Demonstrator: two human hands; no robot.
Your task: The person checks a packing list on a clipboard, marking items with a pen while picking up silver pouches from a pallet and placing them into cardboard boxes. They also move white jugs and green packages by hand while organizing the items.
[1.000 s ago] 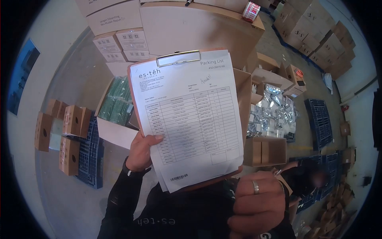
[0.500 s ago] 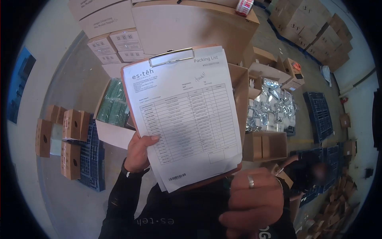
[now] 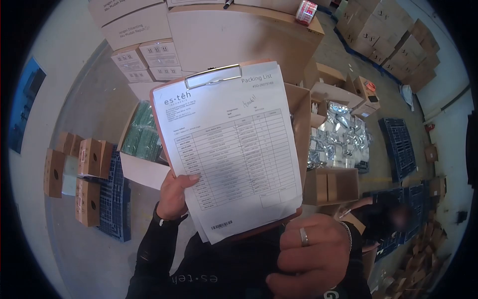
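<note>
Along the left edge of the clipboard (image 3: 288, 217), the left hand (image 3: 173, 197) grips the board, its thumb pressed flat on the printed sheet (image 3: 224, 154). Just beside the board's lower right corner, the right hand (image 3: 313, 254) is curled into a loose fist, with a ring on one finger and a bracelet at the wrist; whether it encloses anything cannot be told. The clipboard is held up at the middle of the scene, slightly tilted, with a metal clip (image 3: 215, 81) across its top; the sheet is headed "Packing List" and bears a table and a barcode. To the left, beyond the board, an open carton (image 3: 142, 169) holds green packs (image 3: 141, 132); farther left, brown boxes (image 3: 87, 204) stand by a blue pallet (image 3: 114, 204). On the right, silver packets (image 3: 341, 137) lie heaped behind an open brown box (image 3: 343, 187), and a person (image 3: 383, 214) in dark clothing bends nearby. On the far side, a red-and-white roll (image 3: 305, 12) sits atop a large carton (image 3: 239, 40).
</note>
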